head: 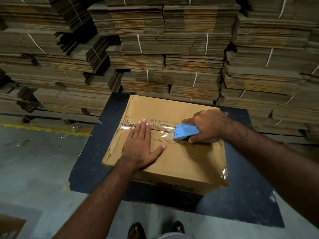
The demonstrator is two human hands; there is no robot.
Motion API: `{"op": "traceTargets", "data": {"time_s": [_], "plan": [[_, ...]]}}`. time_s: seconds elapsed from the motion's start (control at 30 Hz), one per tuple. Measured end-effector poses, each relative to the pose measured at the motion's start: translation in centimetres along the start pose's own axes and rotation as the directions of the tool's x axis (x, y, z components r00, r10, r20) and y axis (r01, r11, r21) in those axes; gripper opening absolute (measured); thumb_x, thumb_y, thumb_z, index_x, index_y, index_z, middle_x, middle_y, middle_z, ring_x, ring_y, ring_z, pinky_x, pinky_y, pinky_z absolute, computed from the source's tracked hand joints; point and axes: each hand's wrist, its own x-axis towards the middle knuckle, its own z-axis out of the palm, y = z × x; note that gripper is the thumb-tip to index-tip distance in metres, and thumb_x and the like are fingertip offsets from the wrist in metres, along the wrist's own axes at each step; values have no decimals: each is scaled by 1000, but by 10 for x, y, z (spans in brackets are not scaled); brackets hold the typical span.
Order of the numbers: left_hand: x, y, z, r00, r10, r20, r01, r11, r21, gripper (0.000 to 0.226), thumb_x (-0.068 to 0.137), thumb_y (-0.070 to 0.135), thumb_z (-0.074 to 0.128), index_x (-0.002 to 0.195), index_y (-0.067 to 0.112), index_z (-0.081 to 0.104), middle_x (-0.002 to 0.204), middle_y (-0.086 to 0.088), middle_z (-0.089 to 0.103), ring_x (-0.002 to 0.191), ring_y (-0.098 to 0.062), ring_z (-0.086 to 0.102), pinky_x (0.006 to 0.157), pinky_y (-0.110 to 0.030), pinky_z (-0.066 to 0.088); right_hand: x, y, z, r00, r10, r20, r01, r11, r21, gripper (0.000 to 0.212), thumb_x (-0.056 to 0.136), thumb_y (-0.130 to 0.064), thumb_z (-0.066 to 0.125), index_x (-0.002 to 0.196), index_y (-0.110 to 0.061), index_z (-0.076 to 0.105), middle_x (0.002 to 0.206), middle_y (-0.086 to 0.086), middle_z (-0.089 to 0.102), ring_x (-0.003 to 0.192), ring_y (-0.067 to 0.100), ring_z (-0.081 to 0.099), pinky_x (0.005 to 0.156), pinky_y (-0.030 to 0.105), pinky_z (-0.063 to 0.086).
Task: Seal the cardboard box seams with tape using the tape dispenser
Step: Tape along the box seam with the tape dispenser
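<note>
A brown cardboard box (181, 163) with printed lettering sits on a dark mat (245, 192). Its top centre seam runs left to right, and a strip of clear tape (160, 131) lies along the left part of that seam. My left hand (141, 145) rests flat on the box top, fingers straight, fingertips on the tape. My right hand (208, 125) grips a blue tape dispenser (185, 132) that sits on the seam right of the middle, index finger stretched along its top. Clear tape also wraps the box's near right corner (224, 176).
Tall stacks of flattened cardboard bundles (165, 62) tied with white straps wall off the far side. A grey concrete floor (34, 169) with a yellow line (25, 127) lies to the left. My feet (155, 230) stand at the mat's near edge. Another box corner (8, 226) shows bottom left.
</note>
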Motion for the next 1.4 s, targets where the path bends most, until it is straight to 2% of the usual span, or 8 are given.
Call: {"op": "traceTargets", "data": {"time_s": [0.2,0.4,0.73,0.87,1.0,1.2,1.3,1.4], "plan": [[12,51,3,996,82,21,-83,997,13,106,87,81,3,155,1,-12,163,-19,-20,152,-29,-18,125,-46,3,2,1,3,1000,13,-20,-13,1000,-17,77,80,-72,56,148,-42,35,119,-6,62,103,16,57,67,30,40],[14,55,6,974,225,22,-226,973,46,99,91,77,4,156,3,-6,165,-17,-14,153,-25,-14,125,-44,1,3,4,5,999,13,-31,-13,1000,-19,77,80,-72,55,148,-41,37,119,-6,63,102,16,58,66,30,39],[23,40,6,988,152,12,-152,987,46,98,90,79,4,158,9,-8,166,-9,-14,153,-18,-12,125,-41,1,17,-5,1,1000,1,-26,-2,999,-40,79,79,-72,55,149,-41,33,123,-3,63,105,20,59,68,32,42],[19,20,3,999,42,-9,-42,999,14,104,86,83,4,158,8,-9,166,-10,-16,153,-20,-12,126,-42,3,25,-16,-3,996,-71,-51,71,997,-4,79,75,-68,63,140,-45,24,108,0,64,89,23,61,65,32,46],[14,27,5,992,124,-22,-125,992,-16,97,91,78,9,158,10,-8,166,-8,-15,153,-18,-14,125,-40,-1,24,-10,-4,997,-78,-29,79,996,42,62,79,-67,60,132,-46,36,106,-4,61,91,18,57,69,34,48],[15,26,6,992,128,-17,-128,992,15,97,91,80,11,159,13,-5,167,-4,-10,154,-14,-8,125,-39,1,9,11,-10,990,-141,-8,141,984,107,61,85,-63,59,141,-43,44,100,-8,55,87,11,46,74,33,49],[17,27,5,992,125,0,-125,992,22,97,90,81,9,159,14,-6,167,-3,-11,153,-14,-8,125,-38,0,-14,37,-5,993,-114,34,110,988,104,63,87,-62,58,144,-44,41,111,-5,62,89,9,47,71,29,44],[15,28,6,992,122,-7,-122,992,23,97,89,81,8,159,15,-6,167,-2,-11,153,-13,-8,125,-39,1,-28,46,1,994,-77,77,70,994,89,64,88,-63,56,146,-47,36,120,-3,61,96,10,51,74,31,46]]}}
